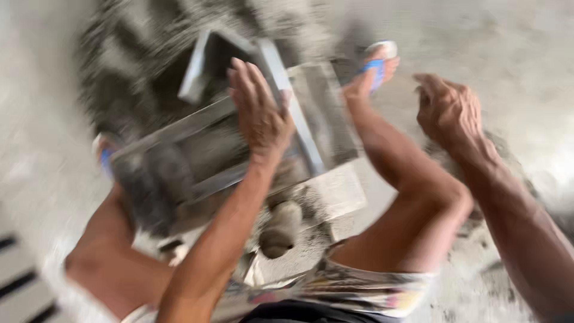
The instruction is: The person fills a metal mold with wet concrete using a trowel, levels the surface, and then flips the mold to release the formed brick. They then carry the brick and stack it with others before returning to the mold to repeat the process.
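The view is smeared by motion, so fine detail is lost. The left hand (260, 110) lies flat, fingers stretched out and close together, palm down on the grey rectangular metal mould frame (239, 143), a box of thin steel walls caked with cement. The fingertips point away from the person, toward the pile of grey sandy cement mix (149, 54) heaped on the floor beyond. The frame sits between the person's bare knees, tilted, its long axis running from lower left to upper right across the picture; its open compartments face up and slightly toward the camera, and a raised corner at the far end points toward the pile. Just below the frame, touching or nearly touching its near edge, lies a pale grey concrete block (305, 227) with a round hollow in it, resting on the ground before the person's patterned shorts (359, 293). The right hand (448, 110) is held in the air off to the right, well apart from the frame, fingers curled loosely inward and holding nothing that can be seen. Beyond the right knee a foot in a blue-strapped sandal (376, 66) rests on the pale concrete floor (514, 54).
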